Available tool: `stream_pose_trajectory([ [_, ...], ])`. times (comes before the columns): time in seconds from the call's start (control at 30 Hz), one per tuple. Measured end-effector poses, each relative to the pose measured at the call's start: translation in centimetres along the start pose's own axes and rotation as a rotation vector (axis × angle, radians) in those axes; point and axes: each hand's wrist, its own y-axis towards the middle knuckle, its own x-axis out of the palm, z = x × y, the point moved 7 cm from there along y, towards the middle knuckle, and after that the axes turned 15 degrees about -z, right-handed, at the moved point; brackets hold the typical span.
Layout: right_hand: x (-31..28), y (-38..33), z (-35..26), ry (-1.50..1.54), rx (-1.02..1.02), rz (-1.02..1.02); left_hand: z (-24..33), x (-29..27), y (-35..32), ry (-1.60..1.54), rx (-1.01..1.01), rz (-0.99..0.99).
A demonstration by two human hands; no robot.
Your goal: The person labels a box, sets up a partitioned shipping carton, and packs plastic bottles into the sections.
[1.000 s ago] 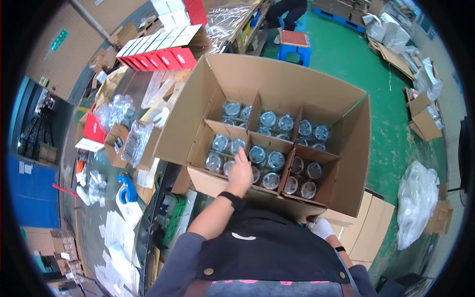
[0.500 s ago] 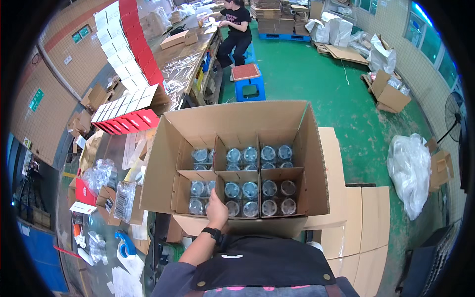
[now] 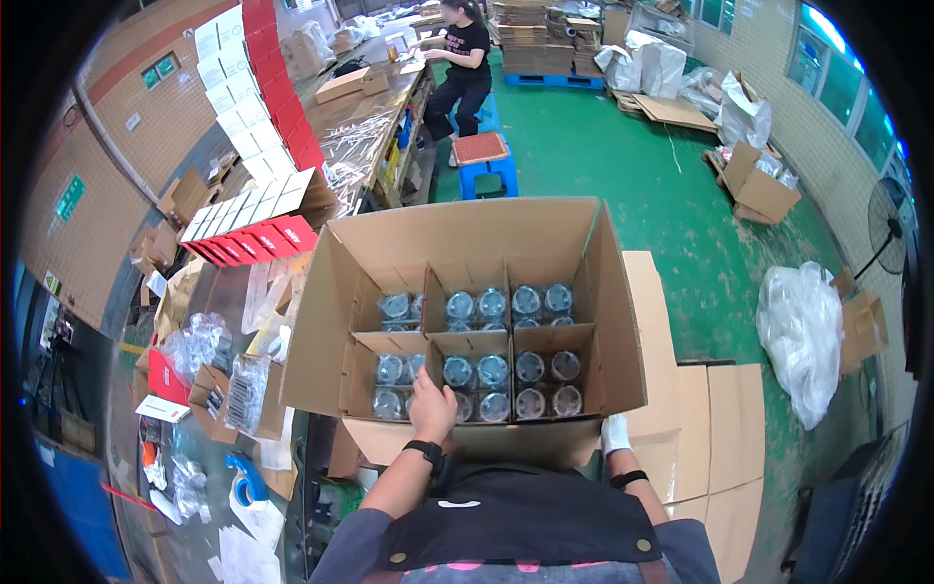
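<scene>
An open cardboard box [image 3: 467,229] stands in front of me, split by cardboard dividers [image 3: 471,341] into several compartments. Clear round containers [image 3: 491,370], perhaps cups or jars, sit in them in groups; their exact kind is hard to tell. Bare, with a dark wristband, my left hand [image 3: 431,404] reaches over the near wall. Its thumb and forefinger are apart, on either side of a divider at the near left compartment. My right hand [image 3: 615,434], in a white glove, rests with fingers stretched against the near right corner outside the box.
Flat cardboard sheets [image 3: 715,428] lie to the right. A cluttered table [image 3: 219,487] on the left carries blue tape [image 3: 247,480], clear plastic packs and stacked red-and-white boxes [image 3: 255,107]. Beyond are a blue stool [image 3: 486,175] and a seated person [image 3: 462,63]. A plastic bundle [image 3: 803,341] lies on the floor.
My gloved right hand has come into view at the box's near right corner. My left hand has shifted slightly right, and its thumb now stands apart from the forefinger.
</scene>
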Motion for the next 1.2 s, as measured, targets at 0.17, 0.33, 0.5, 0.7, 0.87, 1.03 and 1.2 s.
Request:
stream_pose_trajectory([
  [0.17, 1.1, -7.9, -3.8, -0.205, -0.009, -0.106, -1.8, -0.6, -0.7, 0.022, -0.015, 0.012],
  [0.33, 2.6, -22.1, 0.9, -0.117, 0.323, -0.237, -1.7, -0.9, -1.8, -0.006, 0.032, -0.02],
  [0.5, 8.3, -38.6, 6.3, 0.097, 0.755, -0.225, -2.2, -0.4, -1.9, -0.012, 0.19, 0.103],
  [0.7, 19.1, -55.8, 12.3, 0.078, 0.869, -0.325, 3.9, 1.0, -2.9, -0.055, 0.378, 0.16],
  [0.87, 19.2, -57.4, 5.6, 0.333, 0.898, -0.172, -0.1, -1.4, -1.5, 0.034, 0.32, 0.203],
  [1.03, 10.0, -46.0, 7.4, 0.143, 0.653, -0.148, 0.1, 0.4, -2.4, 0.143, 0.276, 0.184],
  [1.2, 6.9, -38.5, 5.2, 0.006, 0.399, -0.201, -1.1, -1.0, -5.8, 0.161, 0.414, 0.125],
])
